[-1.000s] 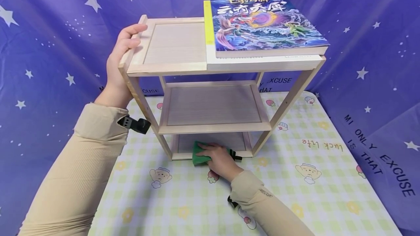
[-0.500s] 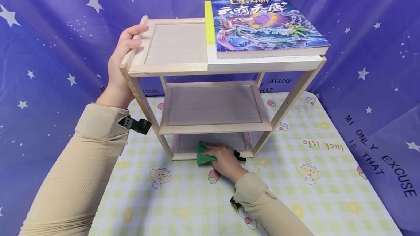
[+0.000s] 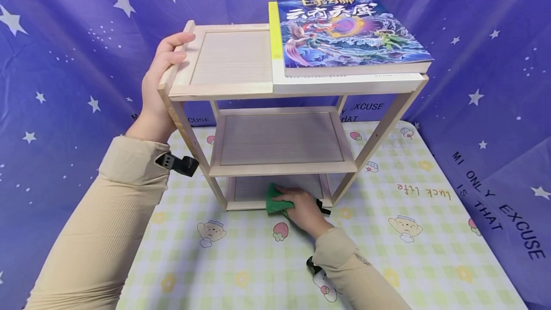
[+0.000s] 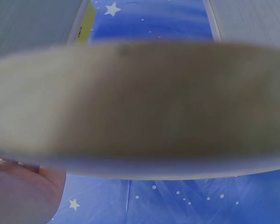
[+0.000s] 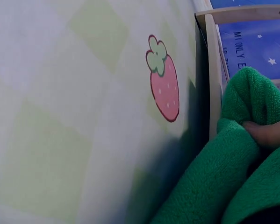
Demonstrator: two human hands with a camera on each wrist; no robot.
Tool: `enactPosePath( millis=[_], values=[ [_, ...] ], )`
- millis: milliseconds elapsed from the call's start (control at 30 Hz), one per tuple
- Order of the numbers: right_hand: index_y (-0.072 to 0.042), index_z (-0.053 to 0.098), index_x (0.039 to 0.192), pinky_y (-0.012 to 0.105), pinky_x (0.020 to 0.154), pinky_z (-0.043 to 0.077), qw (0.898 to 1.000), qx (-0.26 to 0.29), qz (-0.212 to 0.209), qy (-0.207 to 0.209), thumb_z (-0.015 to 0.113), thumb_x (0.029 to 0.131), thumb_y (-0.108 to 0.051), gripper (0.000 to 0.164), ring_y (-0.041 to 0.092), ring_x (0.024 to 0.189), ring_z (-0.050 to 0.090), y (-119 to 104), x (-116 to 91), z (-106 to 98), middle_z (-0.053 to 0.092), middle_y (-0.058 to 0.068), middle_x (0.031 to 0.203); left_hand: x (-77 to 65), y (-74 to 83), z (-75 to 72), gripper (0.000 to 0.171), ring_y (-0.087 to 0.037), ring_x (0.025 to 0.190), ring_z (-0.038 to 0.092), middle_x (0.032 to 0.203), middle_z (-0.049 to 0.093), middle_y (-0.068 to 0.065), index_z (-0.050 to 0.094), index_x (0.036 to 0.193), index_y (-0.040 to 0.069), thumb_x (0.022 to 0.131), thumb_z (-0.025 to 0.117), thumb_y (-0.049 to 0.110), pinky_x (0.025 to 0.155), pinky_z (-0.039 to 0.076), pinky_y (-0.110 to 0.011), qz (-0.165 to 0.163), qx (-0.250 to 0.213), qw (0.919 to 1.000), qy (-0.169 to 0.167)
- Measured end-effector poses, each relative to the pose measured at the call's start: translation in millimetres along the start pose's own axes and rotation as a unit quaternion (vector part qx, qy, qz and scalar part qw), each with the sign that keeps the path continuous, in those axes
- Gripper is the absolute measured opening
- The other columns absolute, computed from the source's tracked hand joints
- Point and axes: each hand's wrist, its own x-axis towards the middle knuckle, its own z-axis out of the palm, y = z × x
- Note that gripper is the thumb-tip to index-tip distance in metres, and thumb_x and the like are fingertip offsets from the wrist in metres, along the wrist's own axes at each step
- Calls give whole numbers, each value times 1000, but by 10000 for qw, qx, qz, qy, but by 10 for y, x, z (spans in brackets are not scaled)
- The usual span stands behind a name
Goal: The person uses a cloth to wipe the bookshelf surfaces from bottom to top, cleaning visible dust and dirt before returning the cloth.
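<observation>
A three-tier wooden shelf [image 3: 281,170] stands on the table. My left hand [image 3: 158,75] grips the left end of its top tier, fingers curled over the raised side edge. In the left wrist view, a blurred wooden upright [image 4: 140,107] covers most of the picture, with part of the hand [image 4: 25,191] at lower left. Down at the bottom tier, my right hand [image 3: 304,209] holds a green cloth [image 3: 275,200] against the front edge, near the middle. The right wrist view shows the folded terry cloth [image 5: 214,163] bunched under the thumb [image 5: 270,134], right at the shelf's wooden edge.
Two books lie stacked on the right of the top tier, a blue illustrated book [image 3: 344,37] above a white and yellow one [image 3: 276,47]. A checked tablecloth [image 3: 258,262] covers the table. Purple star-printed curtain [image 3: 77,37] surrounds it at the back and sides.
My right hand has slid the green cloth to the right along the bottom tier's front edge. The left hand keeps its grip, and shelf and books stay in place.
</observation>
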Motion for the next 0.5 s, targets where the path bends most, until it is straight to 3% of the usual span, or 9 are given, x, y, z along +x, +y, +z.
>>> enactPosePath(
  millis=[500],
  values=[
    [-18,79,103,45,96,51,9995,-4,92,307,75,77,6,35,31,118,62,105,-45,-44,66,3,132,-1,-4,-6,27,-20,133,32,150,37,-7,62,105,20,92,39,13,106,26,-28,25,48,10000,55]
  ],
)
